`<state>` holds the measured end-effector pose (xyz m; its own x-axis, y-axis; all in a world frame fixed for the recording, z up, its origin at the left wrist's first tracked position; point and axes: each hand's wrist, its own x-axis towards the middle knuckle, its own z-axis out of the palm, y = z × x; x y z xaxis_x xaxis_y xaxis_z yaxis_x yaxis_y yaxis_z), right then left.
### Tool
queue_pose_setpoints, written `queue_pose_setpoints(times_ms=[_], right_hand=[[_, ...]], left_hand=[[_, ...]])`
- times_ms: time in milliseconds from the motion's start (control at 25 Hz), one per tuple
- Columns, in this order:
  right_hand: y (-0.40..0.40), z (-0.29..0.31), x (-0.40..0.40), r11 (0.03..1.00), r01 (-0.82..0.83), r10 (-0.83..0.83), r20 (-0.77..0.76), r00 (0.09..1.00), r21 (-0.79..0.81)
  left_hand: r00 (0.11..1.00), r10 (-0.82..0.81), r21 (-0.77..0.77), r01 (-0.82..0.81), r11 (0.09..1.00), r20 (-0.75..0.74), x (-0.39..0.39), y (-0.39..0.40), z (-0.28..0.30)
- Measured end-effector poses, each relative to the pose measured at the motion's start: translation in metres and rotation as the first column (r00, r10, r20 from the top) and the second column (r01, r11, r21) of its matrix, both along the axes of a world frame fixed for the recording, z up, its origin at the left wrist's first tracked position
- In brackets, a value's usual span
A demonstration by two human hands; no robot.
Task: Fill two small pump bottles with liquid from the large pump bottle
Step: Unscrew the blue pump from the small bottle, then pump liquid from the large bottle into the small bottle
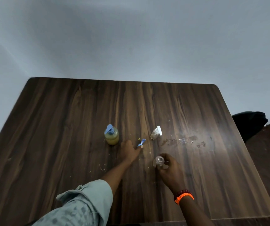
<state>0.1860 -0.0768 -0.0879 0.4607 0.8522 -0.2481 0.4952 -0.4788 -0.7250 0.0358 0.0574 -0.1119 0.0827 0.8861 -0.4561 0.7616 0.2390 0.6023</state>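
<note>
Nearest the wearer, right hand [168,170] grips an uncapped small clear bottle [159,162], upright on the table [65,128]. Left hand [130,150] reaches the loose blue pump head [141,143]; whether it has pinched it is unclear. Large pump bottle [111,135] stands just beyond, second small bottle [155,133] capped, well apart. Advice: keep the open neck steady and vertical, and avoid the spill [179,141] alongside.

Large yellow-filled bottle [111,135] upright, left.
</note>
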Motion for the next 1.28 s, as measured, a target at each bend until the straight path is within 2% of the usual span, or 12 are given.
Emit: queue_pose_setpoints(times_ms=[120, 200, 280, 320, 440, 600, 680, 760, 880, 1040, 1120, 1280], right_hand=[[0.002, 0.009, -0.015, 0.995, -0.011, 0.015, -0.039, 0.999, 0.094], [0.007, 0.015, -0.033, 0.987, -0.040, 0.056, -0.099, 0.994, 0.154], [0.013, 0.019, -0.055, 0.978, -0.092, 0.121, -0.149, 0.981, 0.186], [0.017, 0.021, -0.066, 0.971, -0.128, 0.157, -0.136, 0.978, 0.200], [0.031, 0.031, -0.094, 0.931, -0.250, 0.291, -0.129, 0.948, 0.266], [0.046, 0.060, -0.112, 0.881, -0.404, 0.453, -0.190, 0.871, 0.246], [0.058, 0.062, -0.109, 0.913, -0.316, 0.389, -0.318, 0.865, 0.259], [0.074, 0.053, -0.103, 0.942, -0.205, 0.280, -0.291, 0.915, 0.264], [0.107, 0.033, -0.102, 0.951, -0.265, 0.293, -0.181, 0.939, 0.162], [0.140, 0.018, -0.114, 0.921, -0.386, 0.388, -0.219, 0.895, 0.052], [0.147, 0.012, -0.119, 0.911, -0.406, 0.410, -0.231, 0.882, 0.067], [0.145, 0.009, -0.116, 0.912, -0.382, 0.399, -0.105, 0.911, 0.152]], left_hand=[[0.997, 0.003, 0.044, -0.006, 0.999, 0.075, -0.025, -0.007, 0.011], [0.961, -0.167, 0.039, 0.162, 0.986, 0.222, -0.049, -0.024, 0.023], [0.861, -0.352, 0.043, 0.362, 0.931, 0.368, -0.074, -0.046, 0.039], [0.811, -0.389, 0.071, 0.400, 0.914, 0.436, -0.084, -0.054, 0.044], [0.775, -0.264, 0.127, 0.234, 0.964, 0.574, -0.099, -0.063, 0.056], [0.805, -0.062, 0.139, -0.026, 0.990, 0.590, -0.128, -0.061, 0.059], [0.805, 0.094, 0.077, -0.171, 0.982, 0.586, -0.143, -0.059, 0.062], [0.825, 0.163, 0.077, -0.242, 0.967, 0.542, -0.152, -0.057, 0.065], [0.850, 0.137, 0.122, -0.229, 0.966, 0.508, -0.157, -0.058, 0.069], [0.880, 0.072, 0.214, -0.192, 0.958, 0.470, -0.161, -0.063, 0.070], [0.895, 0.026, 0.266, -0.160, 0.951, 0.446, -0.165, -0.063, 0.067], [0.889, -0.032, 0.236, -0.087, 0.968, 0.456, -0.171, -0.058, 0.062]])
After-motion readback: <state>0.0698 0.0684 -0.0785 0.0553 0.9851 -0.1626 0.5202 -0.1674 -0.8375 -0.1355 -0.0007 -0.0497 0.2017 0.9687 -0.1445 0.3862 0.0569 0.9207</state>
